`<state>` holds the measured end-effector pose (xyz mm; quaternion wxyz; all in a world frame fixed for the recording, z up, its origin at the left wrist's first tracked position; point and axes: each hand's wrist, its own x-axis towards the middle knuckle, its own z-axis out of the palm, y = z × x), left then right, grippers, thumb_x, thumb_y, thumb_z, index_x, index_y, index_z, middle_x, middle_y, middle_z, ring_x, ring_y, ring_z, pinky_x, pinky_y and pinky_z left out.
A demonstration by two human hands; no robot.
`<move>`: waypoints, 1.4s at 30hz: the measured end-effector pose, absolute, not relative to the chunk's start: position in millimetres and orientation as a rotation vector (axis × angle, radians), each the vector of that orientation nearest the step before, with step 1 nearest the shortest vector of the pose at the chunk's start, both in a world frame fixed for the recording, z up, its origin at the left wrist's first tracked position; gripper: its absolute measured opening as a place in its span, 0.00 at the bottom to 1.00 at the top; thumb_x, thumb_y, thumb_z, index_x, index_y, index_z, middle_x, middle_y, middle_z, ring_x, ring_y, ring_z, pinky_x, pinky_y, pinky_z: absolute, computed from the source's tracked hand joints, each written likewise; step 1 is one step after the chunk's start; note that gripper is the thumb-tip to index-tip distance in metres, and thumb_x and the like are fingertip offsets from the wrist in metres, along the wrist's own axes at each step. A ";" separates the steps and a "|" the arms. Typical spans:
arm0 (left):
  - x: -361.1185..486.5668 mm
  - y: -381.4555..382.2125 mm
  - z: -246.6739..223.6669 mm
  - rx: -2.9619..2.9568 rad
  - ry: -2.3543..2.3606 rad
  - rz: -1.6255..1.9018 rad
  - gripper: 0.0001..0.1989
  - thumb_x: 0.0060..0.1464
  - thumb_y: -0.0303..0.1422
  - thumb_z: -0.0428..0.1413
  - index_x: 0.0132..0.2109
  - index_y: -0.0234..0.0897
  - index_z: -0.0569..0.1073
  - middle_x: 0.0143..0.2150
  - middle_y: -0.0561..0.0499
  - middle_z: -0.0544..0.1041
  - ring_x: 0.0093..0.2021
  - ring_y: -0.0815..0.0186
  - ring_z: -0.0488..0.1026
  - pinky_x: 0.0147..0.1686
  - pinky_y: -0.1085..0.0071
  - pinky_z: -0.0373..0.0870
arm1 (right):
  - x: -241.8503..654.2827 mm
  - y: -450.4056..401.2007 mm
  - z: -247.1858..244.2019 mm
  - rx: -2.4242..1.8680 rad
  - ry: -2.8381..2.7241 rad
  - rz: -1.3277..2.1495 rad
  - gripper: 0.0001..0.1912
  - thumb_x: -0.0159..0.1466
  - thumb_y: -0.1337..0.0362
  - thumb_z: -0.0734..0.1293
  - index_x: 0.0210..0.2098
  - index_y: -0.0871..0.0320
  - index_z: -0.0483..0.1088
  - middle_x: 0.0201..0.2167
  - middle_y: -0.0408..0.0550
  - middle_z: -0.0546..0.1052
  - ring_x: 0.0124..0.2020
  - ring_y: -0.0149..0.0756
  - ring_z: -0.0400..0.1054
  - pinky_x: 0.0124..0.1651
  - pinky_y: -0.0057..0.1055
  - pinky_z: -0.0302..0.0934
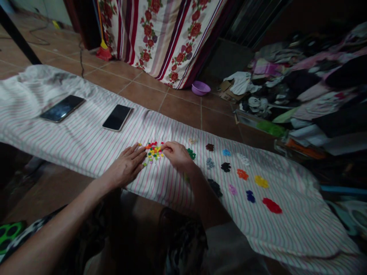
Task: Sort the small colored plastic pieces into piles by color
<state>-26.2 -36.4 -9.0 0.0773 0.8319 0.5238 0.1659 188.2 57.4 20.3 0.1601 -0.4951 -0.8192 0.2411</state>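
Observation:
A loose heap of small, mixed-colour pieces (155,152) lies on the striped cloth (172,187). Along its left edge my left hand (127,164) rests flat, its fingers stretched out. My right hand (178,156) is at the heap's right side, thumb and forefinger pinched together; anything between the fingertips is too small to make out. Right of that hand, the pieces lie in single-colour piles: dark green (191,153), brown (210,147), light blue (226,152), grey (210,163), black (226,167), orange (242,174), yellow (261,181), pink (232,190), dark blue (250,196) and red (272,205).
Two phones, one dark (63,108) and one light-edged (117,117), lie on the cloth to the left. Beyond the table are a floral curtain (160,38), a red broom (104,52), a purple basin (201,88) and heaped clothes (312,84).

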 end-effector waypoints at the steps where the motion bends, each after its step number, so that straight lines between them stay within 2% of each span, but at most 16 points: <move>1: -28.3 -36.3 -10.3 2.482 1.578 0.516 0.22 0.63 0.35 0.43 0.60 0.31 0.66 0.66 0.38 0.63 0.69 0.49 0.50 0.63 0.46 0.58 | 185.4 55.9 18.8 -1.391 -2.382 0.698 0.11 0.58 0.72 0.62 0.35 0.57 0.76 0.33 0.45 0.75 0.34 0.31 0.67 0.41 0.26 0.58; 12: -37.7 -35.7 -21.2 2.442 1.615 0.533 0.24 0.62 0.36 0.46 0.62 0.29 0.64 0.64 0.36 0.65 0.68 0.48 0.53 0.64 0.47 0.57 | 174.0 57.8 11.4 -1.349 -2.486 0.655 0.13 0.60 0.73 0.61 0.39 0.58 0.75 0.33 0.46 0.72 0.36 0.33 0.65 0.42 0.27 0.56; 21: -35.1 -36.0 -20.9 2.441 1.632 0.498 0.25 0.62 0.37 0.45 0.63 0.29 0.61 0.65 0.36 0.63 0.68 0.47 0.51 0.64 0.45 0.56 | 165.8 41.9 20.7 -1.072 -2.627 0.687 0.06 0.63 0.70 0.63 0.34 0.58 0.73 0.31 0.43 0.70 0.35 0.31 0.63 0.40 0.26 0.54; 25: -35.9 -37.2 -21.6 2.459 1.623 0.515 0.26 0.63 0.38 0.44 0.63 0.29 0.62 0.64 0.36 0.64 0.68 0.47 0.51 0.63 0.45 0.56 | 160.7 28.8 16.8 -1.055 -2.727 0.605 0.04 0.63 0.67 0.65 0.36 0.58 0.72 0.34 0.45 0.71 0.38 0.34 0.64 0.42 0.29 0.55; 33: -38.3 -34.5 -29.7 2.508 1.587 0.584 0.25 0.62 0.37 0.45 0.64 0.34 0.61 0.63 0.37 0.66 0.67 0.49 0.54 0.62 0.43 0.58 | 159.6 19.4 6.1 -1.019 -2.749 0.417 0.05 0.65 0.67 0.63 0.39 0.58 0.71 0.38 0.49 0.73 0.44 0.36 0.66 0.49 0.30 0.57; 42: -35.8 -30.2 -22.0 2.555 1.635 0.538 0.24 0.60 0.39 0.45 0.58 0.30 0.68 0.61 0.36 0.69 0.64 0.50 0.62 0.63 0.49 0.59 | 157.9 15.7 21.5 -1.044 -2.863 0.386 0.10 0.68 0.66 0.59 0.37 0.56 0.72 0.36 0.47 0.73 0.39 0.34 0.66 0.44 0.29 0.58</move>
